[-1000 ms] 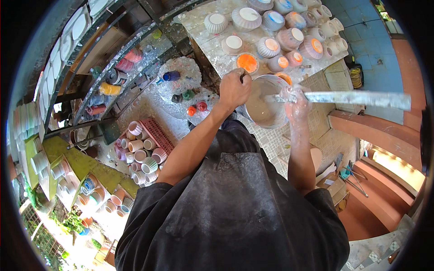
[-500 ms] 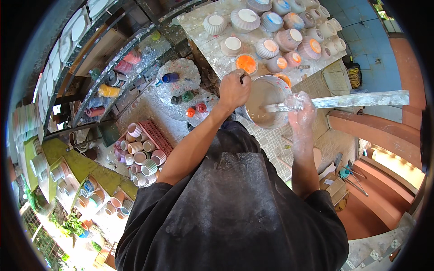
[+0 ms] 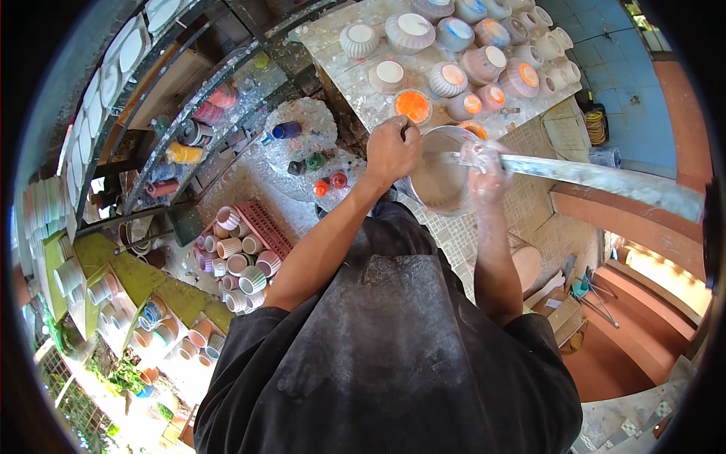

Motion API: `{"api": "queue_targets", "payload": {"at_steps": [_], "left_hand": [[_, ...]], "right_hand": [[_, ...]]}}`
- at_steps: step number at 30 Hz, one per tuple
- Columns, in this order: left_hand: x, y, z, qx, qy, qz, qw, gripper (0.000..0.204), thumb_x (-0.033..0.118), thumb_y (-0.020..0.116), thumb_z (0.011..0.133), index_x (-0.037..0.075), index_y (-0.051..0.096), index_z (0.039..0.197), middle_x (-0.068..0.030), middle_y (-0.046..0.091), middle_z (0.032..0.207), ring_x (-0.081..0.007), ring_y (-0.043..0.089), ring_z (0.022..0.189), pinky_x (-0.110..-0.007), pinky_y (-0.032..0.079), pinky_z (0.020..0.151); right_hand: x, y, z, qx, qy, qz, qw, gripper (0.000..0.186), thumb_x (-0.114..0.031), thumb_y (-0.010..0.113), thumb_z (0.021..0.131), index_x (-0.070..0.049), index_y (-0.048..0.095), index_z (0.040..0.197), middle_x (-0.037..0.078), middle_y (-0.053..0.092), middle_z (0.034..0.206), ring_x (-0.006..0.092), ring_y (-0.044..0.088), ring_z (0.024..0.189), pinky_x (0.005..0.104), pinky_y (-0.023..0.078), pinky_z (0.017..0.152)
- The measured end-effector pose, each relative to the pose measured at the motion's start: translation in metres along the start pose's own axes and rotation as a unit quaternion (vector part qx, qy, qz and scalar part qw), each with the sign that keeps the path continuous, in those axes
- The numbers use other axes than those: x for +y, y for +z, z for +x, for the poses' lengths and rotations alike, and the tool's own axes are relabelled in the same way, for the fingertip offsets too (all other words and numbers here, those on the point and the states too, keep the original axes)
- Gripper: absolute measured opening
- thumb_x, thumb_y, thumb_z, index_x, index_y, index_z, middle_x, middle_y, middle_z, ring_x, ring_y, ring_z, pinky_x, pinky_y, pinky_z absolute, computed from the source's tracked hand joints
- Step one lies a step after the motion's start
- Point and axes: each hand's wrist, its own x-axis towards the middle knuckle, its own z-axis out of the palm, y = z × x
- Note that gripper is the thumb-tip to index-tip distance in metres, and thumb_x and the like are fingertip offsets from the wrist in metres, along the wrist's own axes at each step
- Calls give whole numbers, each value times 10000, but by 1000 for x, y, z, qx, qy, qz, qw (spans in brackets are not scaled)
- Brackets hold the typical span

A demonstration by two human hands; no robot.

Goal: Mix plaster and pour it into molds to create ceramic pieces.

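My right hand (image 3: 485, 168), smeared with pale grey-white slurry, is closed round a long flat bar (image 3: 609, 174) coated in the same stuff; its left end reaches into a bucket (image 3: 435, 185) of grey-beige liquid. My left hand (image 3: 389, 151) is closed at the left side of that bucket, gripping its rim. Just beyond stands a cup of bright orange (image 3: 412, 106) on the paint-spattered table (image 3: 355, 83), with a second orange cup (image 3: 473, 130) partly hidden behind the bucket.
Several fluted pots (image 3: 482, 64) stand upside down on the table. A red crate (image 3: 261, 227) with pots sits lower left, beside yellow-green boards (image 3: 132, 261) holding more pots. Small bottles (image 3: 286, 130) rest on crusted stands. Metal shelving (image 3: 219, 76) lines the left; orange ledges (image 3: 628, 219) the right.
The bar's free right end has swung lower, and my right hand has shifted a little, dipping and then moving up and left. My left hand stays in place.
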Motion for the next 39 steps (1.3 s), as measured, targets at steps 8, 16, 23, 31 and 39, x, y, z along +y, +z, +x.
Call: {"api": "queue_targets", "payload": {"at_steps": [8, 16, 23, 31, 39], "left_hand": [[1, 1, 0, 12, 6, -4, 1000, 229, 126, 451, 770, -37, 611, 781, -233, 601, 720, -335, 621, 671, -375, 473, 658], [-1, 1, -2, 1, -19, -32, 999, 211, 153, 480, 759, -11, 612, 744, -256, 598, 751, -415, 592, 711, -467, 466, 675], [0, 1, 0, -7, -20, -22, 1000, 218, 156, 471, 765, -5, 618, 753, -253, 601, 751, -407, 598, 716, -463, 467, 677], [2, -1, -1, -12, -11, -6, 1000, 227, 137, 446, 786, -22, 609, 778, -239, 596, 742, -376, 603, 704, -404, 465, 667], [2, -1, -3, 5, -15, -28, 999, 228, 159, 479, 767, -13, 628, 767, -253, 606, 779, -413, 594, 741, -466, 467, 699]], "right_hand": [[16, 14, -29, -15, 3, 11, 1000, 52, -5, 515, 760, 7, 556, 731, 108, 578, 709, 163, 510, 609, 301, 416, 600], [-23, 9, -69, -31, -2, 23, 999, 112, -29, 575, 711, 30, 557, 617, 84, 534, 564, 142, 472, 508, 292, 406, 512], [-82, -38, -15, -152, -12, 60, 986, 110, -58, 609, 719, 15, 550, 660, 105, 544, 585, 173, 479, 510, 342, 438, 511], [-30, -35, 25, -188, -60, -160, 967, 68, -44, 610, 745, 15, 575, 750, 125, 617, 743, 189, 602, 677, 318, 494, 643], [-18, -53, -7, -225, 46, -81, 970, 220, -154, 616, 739, 39, 591, 639, 106, 594, 628, 165, 540, 571, 296, 444, 577]]}}
